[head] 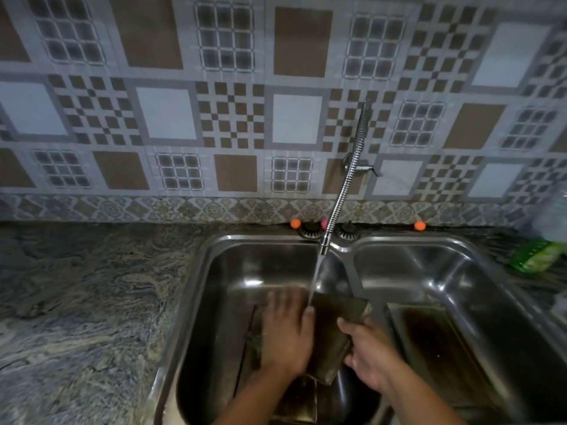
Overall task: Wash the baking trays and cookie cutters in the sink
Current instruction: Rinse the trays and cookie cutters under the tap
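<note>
A dark baking tray (pixel 333 329) is tilted up in the left basin of the steel double sink (pixel 214 259), under a stream of water from the flexible tap (pixel 340 194). My right hand (pixel 371 354) grips the tray's right edge, thumb on top. My left hand (pixel 287 329) lies flat on the tray's face with fingers spread; it is blurred. Another dark tray (pixel 250 348) lies under it at the left, and one more tray (pixel 435 342) rests in the right basin. No cookie cutters are visible.
A marbled stone counter (pixel 86 302) stretches to the left of the sink. A green package (pixel 535 254) and a clear bottle (pixel 552 216) stand at the right edge. A patterned tile wall rises behind, with small orange balls (pixel 295 223) along the sink's back rim.
</note>
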